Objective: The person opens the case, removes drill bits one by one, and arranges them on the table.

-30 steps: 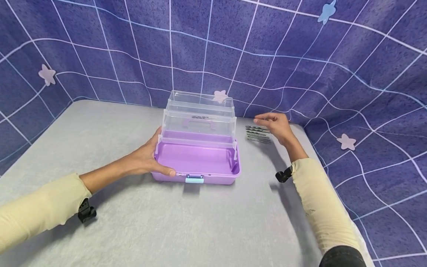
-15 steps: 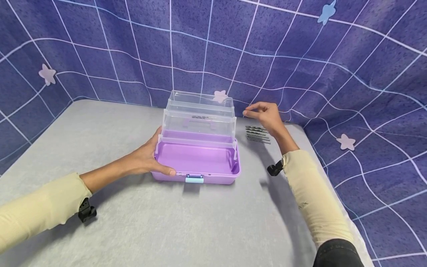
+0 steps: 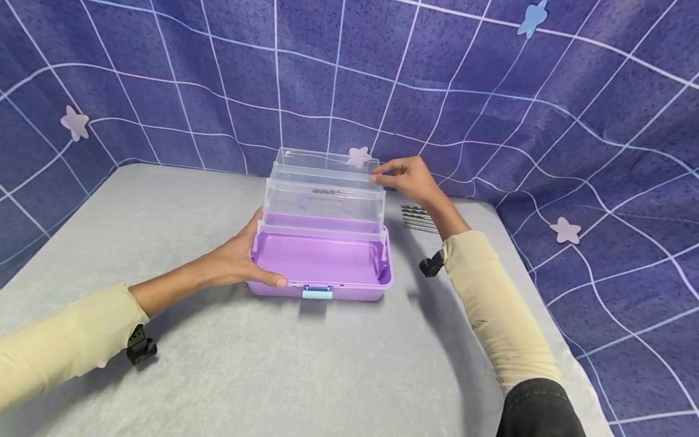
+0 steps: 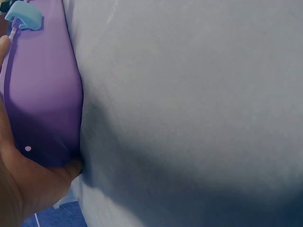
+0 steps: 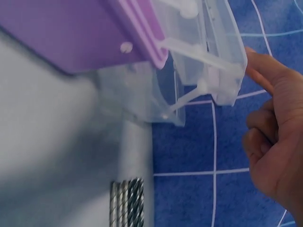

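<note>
A purple toolbox (image 3: 317,261) stands with its clear tiered trays (image 3: 327,203) raised. My left hand (image 3: 240,258) holds its left end, thumb along the front rim and fingers round the side. My right hand (image 3: 409,177) is at the right end of the upper tray, thumb and index finger close together. In the right wrist view its index finger (image 5: 267,66) passes behind the tray; the fingertips are hidden, so I cannot see whether they pinch anything. A few drill bits (image 3: 331,192) lie inside a clear tray. More drill bits (image 3: 417,218) lie in a row on the table.
A light blue latch (image 3: 317,294) is on the toolbox's front. The grey table (image 3: 306,376) runs back to a blue curtain (image 3: 207,73) with star shapes. My right forearm (image 3: 491,303) reaches over the table's right side, partly covering the row of drill bits.
My right hand has moved left from above the row of drill bits to the right end of the upper tray. My left hand and the toolbox have stayed put.
</note>
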Action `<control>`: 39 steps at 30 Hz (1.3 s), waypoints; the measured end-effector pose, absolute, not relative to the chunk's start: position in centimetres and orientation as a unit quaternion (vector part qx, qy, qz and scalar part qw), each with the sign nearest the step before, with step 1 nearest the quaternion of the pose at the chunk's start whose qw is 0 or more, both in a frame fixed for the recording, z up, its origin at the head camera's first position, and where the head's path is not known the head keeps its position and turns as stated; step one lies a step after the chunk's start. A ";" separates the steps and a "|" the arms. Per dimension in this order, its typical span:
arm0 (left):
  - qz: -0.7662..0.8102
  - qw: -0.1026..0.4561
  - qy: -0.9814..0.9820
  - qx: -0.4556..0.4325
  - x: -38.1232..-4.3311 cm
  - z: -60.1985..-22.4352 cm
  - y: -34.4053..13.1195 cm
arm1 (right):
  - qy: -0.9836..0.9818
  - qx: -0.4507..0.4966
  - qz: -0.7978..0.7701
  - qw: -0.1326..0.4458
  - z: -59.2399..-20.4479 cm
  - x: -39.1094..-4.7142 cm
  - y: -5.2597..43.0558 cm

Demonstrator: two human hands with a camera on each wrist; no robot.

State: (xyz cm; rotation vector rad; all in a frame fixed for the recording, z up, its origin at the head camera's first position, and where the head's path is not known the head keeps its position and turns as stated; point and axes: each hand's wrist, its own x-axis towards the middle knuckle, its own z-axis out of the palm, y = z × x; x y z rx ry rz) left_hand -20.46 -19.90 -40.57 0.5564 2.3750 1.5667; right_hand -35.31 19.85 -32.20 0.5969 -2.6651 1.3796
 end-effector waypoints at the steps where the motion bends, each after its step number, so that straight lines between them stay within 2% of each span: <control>1: 0.534 0.120 0.815 0.189 -20.4 -40.6 -19.9 | -0.870 0.200 0.449 0.040 -32.1 -35.4 19.6; 26: 0.532 0.120 0.817 0.187 -20.4 -40.5 -19.9 | -0.944 0.237 0.230 0.001 -30.2 -35.7 15.2; 39: 0.524 0.122 0.824 0.178 -20.3 -40.4 -19.9 | -0.929 0.268 0.256 -0.006 -30.7 -35.6 15.2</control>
